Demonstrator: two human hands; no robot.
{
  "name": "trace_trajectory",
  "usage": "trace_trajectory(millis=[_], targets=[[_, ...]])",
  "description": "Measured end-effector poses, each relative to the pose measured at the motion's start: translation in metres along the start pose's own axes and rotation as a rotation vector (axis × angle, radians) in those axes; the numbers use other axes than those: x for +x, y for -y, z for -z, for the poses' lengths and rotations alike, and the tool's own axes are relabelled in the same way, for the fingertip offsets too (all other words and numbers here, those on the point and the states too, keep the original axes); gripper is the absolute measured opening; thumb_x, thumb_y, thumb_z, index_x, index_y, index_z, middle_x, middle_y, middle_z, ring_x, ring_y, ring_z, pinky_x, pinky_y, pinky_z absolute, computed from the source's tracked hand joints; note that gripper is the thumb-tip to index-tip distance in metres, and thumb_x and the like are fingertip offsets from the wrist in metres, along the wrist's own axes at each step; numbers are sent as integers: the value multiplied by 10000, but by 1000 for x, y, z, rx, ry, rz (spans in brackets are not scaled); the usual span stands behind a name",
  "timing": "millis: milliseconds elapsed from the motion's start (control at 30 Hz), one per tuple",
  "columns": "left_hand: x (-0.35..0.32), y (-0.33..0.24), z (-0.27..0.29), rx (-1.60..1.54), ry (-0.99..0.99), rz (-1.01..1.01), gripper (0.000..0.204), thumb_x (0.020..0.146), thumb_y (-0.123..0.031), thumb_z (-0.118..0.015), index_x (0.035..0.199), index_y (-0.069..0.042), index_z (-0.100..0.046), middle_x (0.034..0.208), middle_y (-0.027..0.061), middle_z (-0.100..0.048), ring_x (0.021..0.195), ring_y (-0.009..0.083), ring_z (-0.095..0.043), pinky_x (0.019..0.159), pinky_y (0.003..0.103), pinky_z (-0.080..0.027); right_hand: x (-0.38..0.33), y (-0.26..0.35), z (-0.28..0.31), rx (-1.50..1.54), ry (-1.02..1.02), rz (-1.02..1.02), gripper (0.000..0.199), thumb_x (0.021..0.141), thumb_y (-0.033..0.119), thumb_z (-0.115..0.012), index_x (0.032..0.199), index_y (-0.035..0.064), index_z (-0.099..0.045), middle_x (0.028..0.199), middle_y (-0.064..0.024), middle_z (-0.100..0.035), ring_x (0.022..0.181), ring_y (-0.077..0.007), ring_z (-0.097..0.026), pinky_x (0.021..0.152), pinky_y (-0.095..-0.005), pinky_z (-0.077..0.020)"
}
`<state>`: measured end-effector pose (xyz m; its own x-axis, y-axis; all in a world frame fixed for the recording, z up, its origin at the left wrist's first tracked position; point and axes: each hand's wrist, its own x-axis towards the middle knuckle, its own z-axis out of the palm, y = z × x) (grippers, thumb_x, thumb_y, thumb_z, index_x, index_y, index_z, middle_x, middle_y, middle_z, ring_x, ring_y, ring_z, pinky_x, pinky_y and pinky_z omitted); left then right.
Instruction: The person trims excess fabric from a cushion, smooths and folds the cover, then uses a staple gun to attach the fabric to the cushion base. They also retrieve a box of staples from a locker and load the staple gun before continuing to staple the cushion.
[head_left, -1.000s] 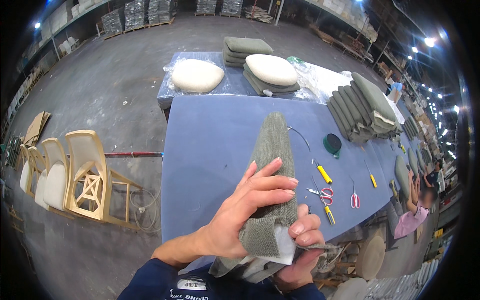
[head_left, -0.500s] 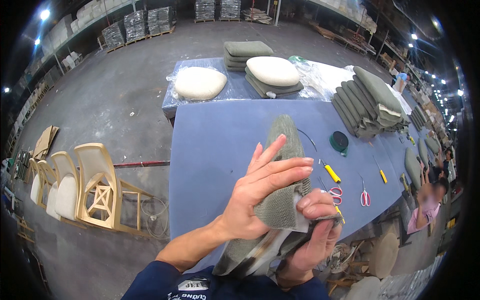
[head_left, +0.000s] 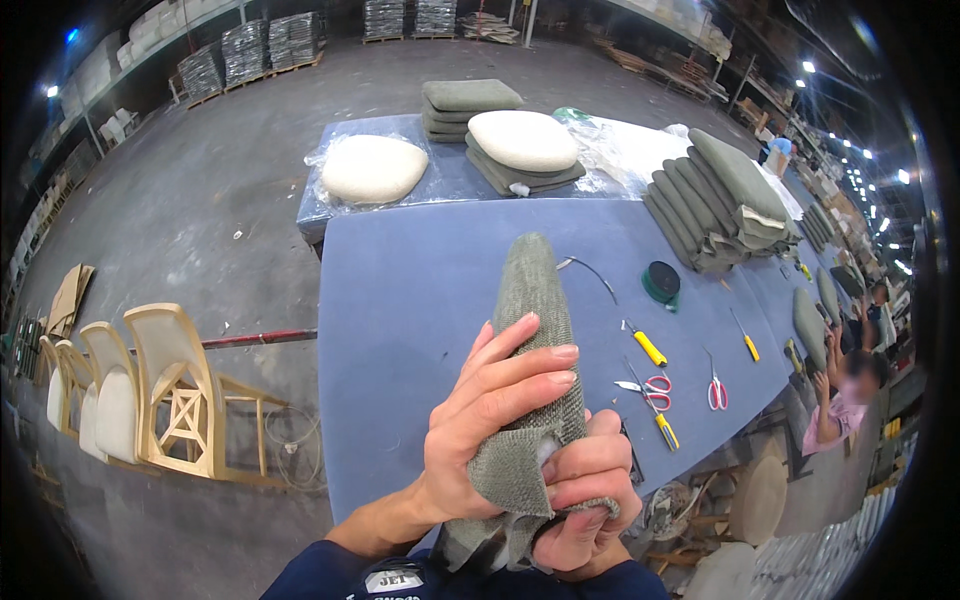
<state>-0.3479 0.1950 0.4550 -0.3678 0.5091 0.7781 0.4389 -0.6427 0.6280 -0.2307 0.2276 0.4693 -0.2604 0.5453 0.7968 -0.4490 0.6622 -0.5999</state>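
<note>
Grey-green cushion (head_left: 535, 290) is being held narrow side up, between both hands, at the near side of the blue table (head_left: 400, 320). Left hand (head_left: 465, 440) is lying across it, fingers extended and slightly spread; right hand (head_left: 592, 485) is curling, pinching loose cover fabric (head_left: 508, 472) at the near end. Red-handled scissors (head_left: 717, 393) and a yellow-handled tool (head_left: 650, 348) are lying right. Cushion stack (head_left: 715, 200) is sitting far right; wooden chairs (head_left: 170, 390) are standing left, on the floor (head_left: 240, 240).
</note>
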Motion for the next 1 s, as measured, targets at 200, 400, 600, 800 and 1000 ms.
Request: trace_trajectory(millis=[200, 400, 600, 800, 1000], targets=[[4, -3, 2, 5, 11, -8, 487, 800, -203, -855, 1251, -64, -736, 1321, 159, -718, 1384, 430, -560, 1206, 588, -287, 4, -3, 4, -6, 38, -3, 364, 1081, 365, -460, 804, 139, -527, 858, -36, -559, 808, -193, -451, 810, -391, -396], [0, 8, -3, 30, -39, -84, 460, 804, -197, -848, 1234, -69, -748, 1335, 156, -712, 1399, 421, -549, 1201, 588, -289, 4, -10, 6, 95, 24, 56, 308, 1064, 287, -531, 865, 76, -635, 905, -81, -673, 800, -213, -515, 761, -411, -390], [2, -10, -7, -153, -7, 145, 547, 839, -138, -820, 1343, -25, -640, 1506, 233, -560, 1502, 421, -402, 1234, 558, -262, 3, 5, 9, 19, -36, -29, 399, 1102, 310, -462, 853, 57, -642, 903, -100, -670, 784, -191, -527, 753, -390, -387], [11, -4, -13, -99, 119, 44, 601, 831, -137, -852, 1362, -12, -601, 1483, 220, -576, 1505, 402, -392, 1242, 534, -275, 34, 20, 32, 248, -82, -262, 456, 1140, 303, -376, 852, 33, -605, 912, -135, -635, 838, -178, -519, 772, -309, -407], [11, 4, -24, -36, 67, 5, 694, 723, -177, -897, 1358, -87, -632, 1431, 151, -637, 1421, 424, -511, 1206, 584, -296, 29, 10, 36, 431, -240, -319, 445, 1147, 336, -353, 881, 62, -581, 912, -105, -604, 828, -168, -484, 782, -321, -404]])
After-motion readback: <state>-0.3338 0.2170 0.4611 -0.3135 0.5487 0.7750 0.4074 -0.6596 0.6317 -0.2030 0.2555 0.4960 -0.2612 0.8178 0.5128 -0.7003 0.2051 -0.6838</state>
